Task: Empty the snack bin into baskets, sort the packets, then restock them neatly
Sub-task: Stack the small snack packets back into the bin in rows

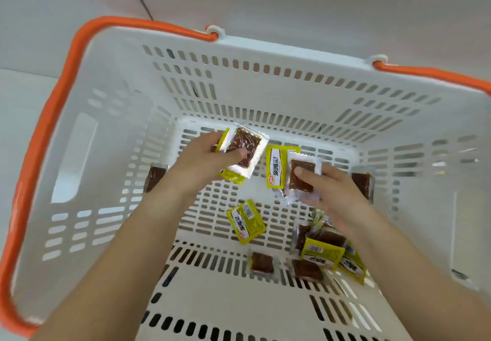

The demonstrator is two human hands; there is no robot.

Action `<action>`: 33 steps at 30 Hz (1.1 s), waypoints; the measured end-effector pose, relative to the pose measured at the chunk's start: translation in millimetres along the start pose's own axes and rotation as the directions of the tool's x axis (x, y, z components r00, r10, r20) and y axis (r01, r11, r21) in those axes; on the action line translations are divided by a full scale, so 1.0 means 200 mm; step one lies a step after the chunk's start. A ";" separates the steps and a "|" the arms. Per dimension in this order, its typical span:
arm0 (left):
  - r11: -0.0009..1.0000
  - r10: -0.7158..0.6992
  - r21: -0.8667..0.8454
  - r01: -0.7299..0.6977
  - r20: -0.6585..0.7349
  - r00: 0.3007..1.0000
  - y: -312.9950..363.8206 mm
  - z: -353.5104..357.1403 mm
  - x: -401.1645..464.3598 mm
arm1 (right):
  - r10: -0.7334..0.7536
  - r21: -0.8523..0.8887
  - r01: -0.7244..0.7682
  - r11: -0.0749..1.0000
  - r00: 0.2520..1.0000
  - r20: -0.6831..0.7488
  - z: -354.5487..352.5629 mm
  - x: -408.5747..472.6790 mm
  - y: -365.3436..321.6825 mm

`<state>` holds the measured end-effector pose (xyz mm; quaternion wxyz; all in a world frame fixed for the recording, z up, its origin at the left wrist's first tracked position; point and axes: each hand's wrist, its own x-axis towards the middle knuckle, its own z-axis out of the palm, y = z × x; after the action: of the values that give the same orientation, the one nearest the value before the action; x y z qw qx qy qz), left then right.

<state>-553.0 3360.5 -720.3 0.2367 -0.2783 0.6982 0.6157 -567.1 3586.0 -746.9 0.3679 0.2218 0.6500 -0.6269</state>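
While our left hand pinches a small stack of packets at frame centre & right hand thumb-pins a clear packet, we'd square edges, same faces up, before grabbing more from the basket.

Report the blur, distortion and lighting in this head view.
Head view: wide-angle bowing curves the basket rim and orange handle; right hand slightly motion-blurred; left hand sharper; light even and soft, mild glare on clear packets.

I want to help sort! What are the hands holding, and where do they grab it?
The left hand grips a small stack of packets at its left edge. The right hand pinches one clear packet by its right side.
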 end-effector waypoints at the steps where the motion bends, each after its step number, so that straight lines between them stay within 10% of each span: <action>1: 0.998 -0.029 -0.051 0.027 -0.028 0.999 -0.01 0.01 0.00 | 0.009 0.060 -0.009 0.998 1.000 0.001 -0.01 0.00 0.01; 12: 0.974 0.159 0.170 -0.147 -0.059 0.986 -0.02 0.24 -0.02 | -0.048 0.083 0.056 0.995 0.994 -0.096 0.09 -0.05 -0.01; 20: 0.997 0.076 -0.023 -0.075 0.027 0.997 -0.06 0.21 -0.02 | -0.047 0.207 0.065 0.976 0.995 -0.087 0.09 -0.07 -0.01; 27: 0.950 -0.186 -0.253 0.185 0.022 0.982 -0.07 0.20 0.02 | -0.169 0.125 0.191 0.974 0.972 -0.164 0.09 -0.07 -0.02; 33: 0.912 -0.317 -0.201 0.358 0.212 0.925 -0.09 0.14 0.04 | -0.587 -0.139 0.581 0.802 0.810 -0.006 0.12 -0.13 -0.04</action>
<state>-546.7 3386.6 -741.9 0.3653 -0.3661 0.5377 0.6659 -552.1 3566.6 -720.2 0.1551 0.0016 0.7350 -0.6601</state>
